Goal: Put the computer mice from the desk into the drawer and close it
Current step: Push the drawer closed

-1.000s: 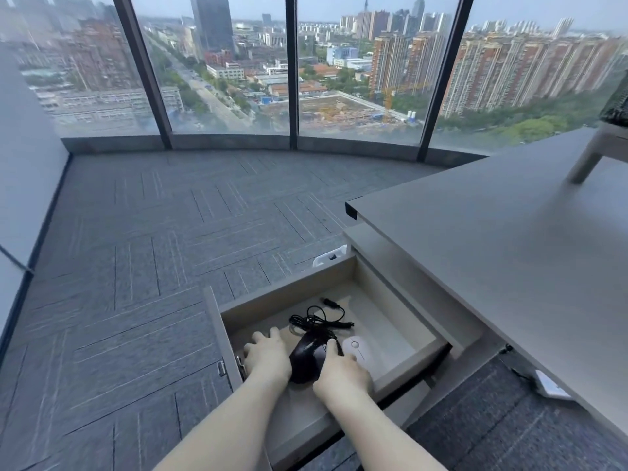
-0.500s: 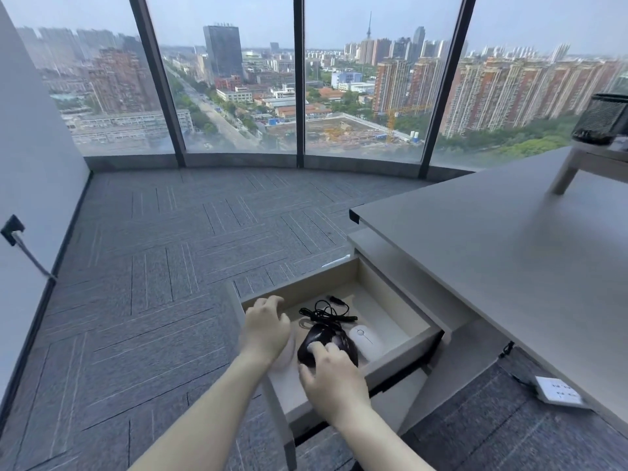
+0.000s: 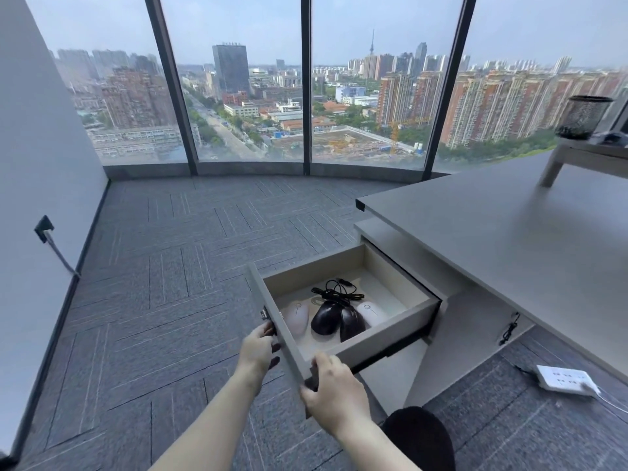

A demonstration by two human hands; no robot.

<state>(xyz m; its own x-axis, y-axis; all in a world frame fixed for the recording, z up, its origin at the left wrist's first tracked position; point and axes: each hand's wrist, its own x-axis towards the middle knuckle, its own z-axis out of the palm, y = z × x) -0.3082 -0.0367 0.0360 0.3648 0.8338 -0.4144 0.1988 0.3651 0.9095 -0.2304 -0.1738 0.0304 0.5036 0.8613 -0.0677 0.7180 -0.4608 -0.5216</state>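
The drawer [image 3: 401, 319] stands pulled out from under the grey desk [image 3: 509, 239]. Inside lie a pale pink mouse [image 3: 297, 317] on the left, two black mice [image 3: 334, 319] side by side in the middle with a coiled black cable [image 3: 336, 290] behind them, and a white mouse [image 3: 372, 312] on the right. My left hand [image 3: 258, 348] rests against the outer face of the drawer front [image 3: 278, 321]. My right hand [image 3: 331, 392] grips the near corner of that front panel.
A white power strip [image 3: 564, 379] lies on the carpet under the desk at the right. A black mesh cup [image 3: 582, 117] stands on a small riser at the desk's far right. A wall socket with a cable [image 3: 44, 227] is on the left wall. My dark knee [image 3: 421, 436] is below the drawer.
Both hands have left the black mouse inside the drawer and moved back to the drawer's front panel. The mice now lie untouched in a row.
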